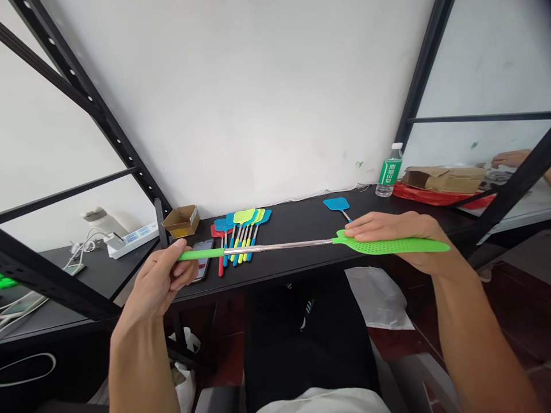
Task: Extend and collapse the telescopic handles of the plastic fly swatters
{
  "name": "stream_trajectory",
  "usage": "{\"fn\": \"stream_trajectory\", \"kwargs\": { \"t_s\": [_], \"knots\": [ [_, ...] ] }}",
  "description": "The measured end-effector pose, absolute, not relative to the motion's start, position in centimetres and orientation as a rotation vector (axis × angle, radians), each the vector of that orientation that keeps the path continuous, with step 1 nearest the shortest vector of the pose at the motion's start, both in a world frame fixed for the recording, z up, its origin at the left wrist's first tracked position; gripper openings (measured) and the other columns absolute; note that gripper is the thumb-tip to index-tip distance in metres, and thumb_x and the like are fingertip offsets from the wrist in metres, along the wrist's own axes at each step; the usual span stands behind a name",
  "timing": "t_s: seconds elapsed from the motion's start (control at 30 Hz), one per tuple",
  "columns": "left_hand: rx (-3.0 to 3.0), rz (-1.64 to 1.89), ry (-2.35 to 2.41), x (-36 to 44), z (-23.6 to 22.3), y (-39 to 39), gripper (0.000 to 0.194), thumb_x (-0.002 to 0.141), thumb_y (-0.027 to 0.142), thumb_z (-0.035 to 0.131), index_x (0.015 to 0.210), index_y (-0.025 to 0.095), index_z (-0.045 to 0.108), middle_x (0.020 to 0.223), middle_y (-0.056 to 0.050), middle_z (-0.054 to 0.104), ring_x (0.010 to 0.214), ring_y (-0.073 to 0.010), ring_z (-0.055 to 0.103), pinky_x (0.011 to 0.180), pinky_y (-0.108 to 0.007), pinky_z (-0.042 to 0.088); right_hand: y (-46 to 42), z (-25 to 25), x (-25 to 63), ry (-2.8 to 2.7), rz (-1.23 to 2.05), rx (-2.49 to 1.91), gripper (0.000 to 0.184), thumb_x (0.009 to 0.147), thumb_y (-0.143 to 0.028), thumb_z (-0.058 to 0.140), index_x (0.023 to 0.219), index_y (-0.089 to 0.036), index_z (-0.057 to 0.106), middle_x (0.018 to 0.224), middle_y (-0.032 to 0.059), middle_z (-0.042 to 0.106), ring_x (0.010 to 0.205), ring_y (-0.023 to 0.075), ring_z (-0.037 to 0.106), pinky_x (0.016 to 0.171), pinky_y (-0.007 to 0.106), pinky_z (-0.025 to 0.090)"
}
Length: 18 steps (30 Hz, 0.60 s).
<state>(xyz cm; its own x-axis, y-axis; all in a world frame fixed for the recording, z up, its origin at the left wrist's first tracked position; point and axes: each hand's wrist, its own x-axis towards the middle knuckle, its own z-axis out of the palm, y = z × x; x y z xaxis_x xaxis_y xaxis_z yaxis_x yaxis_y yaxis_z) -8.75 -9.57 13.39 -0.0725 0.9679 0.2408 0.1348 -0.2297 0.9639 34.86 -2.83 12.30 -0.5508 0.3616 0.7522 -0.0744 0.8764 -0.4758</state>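
Note:
A green fly swatter [297, 245] with a metal telescopic shaft is stretched out level between my hands, above the front of the black desk. My left hand [166, 269] is closed round its green handle. My right hand [387, 229] lies over the perforated green head, palm down with fingers stretched flat against it; the thumb is hidden. On the desk beyond my left hand, several more fly swatters [243, 232] in blue, yellow and red lie side by side. Another blue fly swatter [337, 204] lies behind my right hand, its lower part hidden.
At the back left stands a small open cardboard box [181, 221]. A phone [202, 255] lies by my left hand. A water bottle [390, 170] stands near the right frame post. Further left is a white power strip [133, 240]. Another person's hand [510, 159] shows at far right.

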Motion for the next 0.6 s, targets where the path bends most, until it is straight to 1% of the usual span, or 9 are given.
{"fn": "stream_trajectory", "kwargs": {
  "t_s": [0.13,0.27,0.33,0.43,0.5,0.6],
  "knots": [
    [1.532,1.331,1.209,-9.2,13.2,-9.7,0.053,0.1,0.05,0.047,0.057,0.02,0.043,0.049,0.003,0.033,0.052,-0.0128,0.03,0.055,-0.03,0.025,-3.0,12.3,35.0,-2.042,0.612,-0.224,0.031,0.094,-0.018,0.065,0.121,-0.029,0.076,0.117,0.0081,0.076,0.11,0.0326,0.07,0.092,0.05,0.058],
    [1.629,1.336,1.218,-9.5,13.4,-10.1,0.048,0.098,0.051,0.051,0.062,0.019,0.048,0.058,0.001,0.038,0.057,-0.0135,0.035,0.057,-0.029,0.028,-3.2,12.3,35.0,-2.039,0.624,-0.306,0.034,0.09,-0.013,0.068,0.118,-0.031,0.077,0.114,0.0061,0.077,0.102,0.0291,0.074,0.083,0.042,0.061],
    [1.695,1.317,1.226,-9.5,13.6,-10.4,0.047,0.097,0.052,0.052,0.064,0.019,0.05,0.061,0.001,0.04,0.06,-0.0144,0.038,0.058,-0.03,0.03,-3.3,12.2,35.0,-2.046,0.634,-0.359,0.033,0.09,-0.014,0.069,0.117,-0.031,0.077,0.113,0.0056,0.078,0.1,0.0278,0.075,0.081,0.038,0.062],
    [1.803,1.27,1.226,-9.6,13.9,-10.7,0.046,0.099,0.05,0.049,0.066,0.018,0.052,0.065,-0.001,0.045,0.065,-0.0157,0.041,0.061,-0.03,0.032,-3.4,12.2,34.9,-2.044,0.649,-0.435,0.031,0.089,-0.015,0.069,0.115,-0.031,0.078,0.111,0.0044,0.078,0.099,0.0265,0.075,0.085,0.036,0.062],
    [1.85,1.248,1.229,-9.7,14.0,-10.7,0.045,0.1,0.048,0.047,0.067,0.018,0.052,0.068,-0.002,0.047,0.068,-0.0161,0.042,0.063,-0.031,0.033,-3.5,12.2,34.8,-2.041,0.653,-0.479,0.028,0.09,-0.017,0.07,0.113,-0.031,0.079,0.11,0.0035,0.078,0.097,0.0258,0.076,0.084,0.035,0.063],
    [1.889,1.25,1.24,-9.8,13.9,-10.6,0.041,0.101,0.044,0.047,0.072,0.017,0.056,0.071,-0.003,0.05,0.069,-0.0161,0.042,0.064,-0.031,0.033,-3.7,12.2,34.7,-1.98,0.691,-0.561,0.021,0.088,-0.025,0.072,0.106,-0.029,0.082,0.102,0.0029,0.08,0.088,0.0254,0.077,0.075,0.033,0.065]
  ]
}}
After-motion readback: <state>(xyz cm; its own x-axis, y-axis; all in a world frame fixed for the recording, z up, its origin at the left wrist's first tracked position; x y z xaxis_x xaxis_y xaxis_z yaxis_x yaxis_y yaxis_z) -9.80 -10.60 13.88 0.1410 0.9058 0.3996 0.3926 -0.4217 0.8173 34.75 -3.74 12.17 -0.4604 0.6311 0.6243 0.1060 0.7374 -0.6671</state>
